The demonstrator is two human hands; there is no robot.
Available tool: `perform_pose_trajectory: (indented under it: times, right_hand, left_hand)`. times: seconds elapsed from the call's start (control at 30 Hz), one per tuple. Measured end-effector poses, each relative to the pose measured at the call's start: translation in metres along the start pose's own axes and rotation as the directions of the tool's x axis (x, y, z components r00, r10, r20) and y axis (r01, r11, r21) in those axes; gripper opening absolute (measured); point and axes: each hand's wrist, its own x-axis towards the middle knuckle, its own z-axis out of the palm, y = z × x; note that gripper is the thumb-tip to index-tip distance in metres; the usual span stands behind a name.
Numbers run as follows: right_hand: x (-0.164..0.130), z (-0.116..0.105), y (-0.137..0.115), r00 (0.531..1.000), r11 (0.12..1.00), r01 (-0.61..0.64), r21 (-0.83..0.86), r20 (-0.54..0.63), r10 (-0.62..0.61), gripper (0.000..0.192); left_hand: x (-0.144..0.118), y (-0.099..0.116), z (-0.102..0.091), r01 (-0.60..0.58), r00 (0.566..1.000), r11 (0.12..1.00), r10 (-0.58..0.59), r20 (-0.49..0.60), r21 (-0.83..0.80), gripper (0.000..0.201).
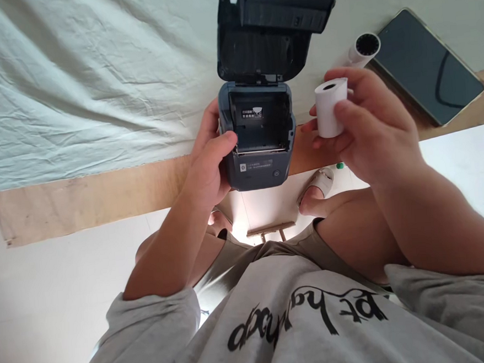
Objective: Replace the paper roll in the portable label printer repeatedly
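A small dark grey label printer [260, 163] stands at the table's near edge with its lid [275, 30] swung open and its paper bay empty. My left hand [208, 159] grips the printer's left side, thumb on the bay's rim. My right hand [364, 126] holds a small white paper roll [330, 108] upright, just right of the printer and a little above the table edge.
A pale wrinkled cloth [85, 76] covers most of the wooden table [81, 198]. A dark tablet [426, 63] lies at the right, with a white cylinder [364, 48] beside it. My knees, a sandalled foot [319, 186] and the white floor show below the edge.
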Motion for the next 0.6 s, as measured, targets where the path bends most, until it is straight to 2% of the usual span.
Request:
perform_pose_trajectory:
  times: [0.07, 0.1, 0.17, 0.23, 0.33, 0.4, 0.47, 0.53, 0.6]
  right_hand:
    - [0.0, 0.002, -0.001, 1.0, 0.994, -0.025, 0.102, 0.012, 0.024, 0.032]
    - [0.0, 0.004, -0.002, 1.0, 0.995, -0.002, 0.102, 0.022, -0.001, 0.03]
    - [-0.003, 0.007, -0.004, 0.993, 0.993, 0.117, -0.002, 0.011, -0.117, 0.03]
    - [-0.007, 0.011, -0.006, 0.967, 0.953, 0.244, -0.178, -0.028, -0.253, 0.033]
    - [-0.009, 0.018, -0.007, 0.878, 0.828, 0.431, -0.358, -0.045, -0.476, 0.038]
    - [-0.007, 0.021, -0.006, 0.784, 0.725, 0.575, -0.379, 0.002, -0.621, 0.042]
    - [-0.003, 0.023, -0.004, 0.706, 0.631, 0.67, -0.392, 0.072, -0.705, 0.043]
    - [-0.001, 0.026, -0.003, 0.695, 0.572, 0.682, -0.456, 0.162, -0.7, 0.036]
    - [0.0, 0.029, -0.003, 0.72, 0.521, 0.646, -0.558, 0.22, -0.658, 0.029]
  left_hand:
    - [-0.001, 0.0, 0.001, 0.009, 1.0, 1.0, -0.009, -0.011, -0.013, 0.028]
    - [-0.001, 0.0, 0.001, 0.009, 1.0, 1.0, -0.01, -0.014, -0.02, 0.028]
    - [-0.002, 0.0, 0.001, 0.01, 1.0, 0.999, -0.01, -0.017, -0.034, 0.029]
    - [-0.002, 0.0, 0.0, 0.019, 1.0, 0.999, -0.019, -0.013, -0.041, 0.031]
    - [-0.002, 0.0, -0.001, 0.038, 0.999, 0.999, -0.038, 0.004, -0.034, 0.032]
    - [-0.002, 0.0, -0.002, 0.033, 0.999, 0.999, -0.033, 0.018, -0.006, 0.032]
    - [-0.002, 0.001, -0.001, 0.005, 1.0, 0.999, -0.006, 0.02, 0.039, 0.032]
    - [-0.002, 0.002, 0.0, -0.02, 1.0, 0.997, 0.02, 0.003, 0.08, 0.031]
    - [-0.002, 0.003, 0.002, -0.018, 1.0, 0.994, 0.02, -0.024, 0.109, 0.031]
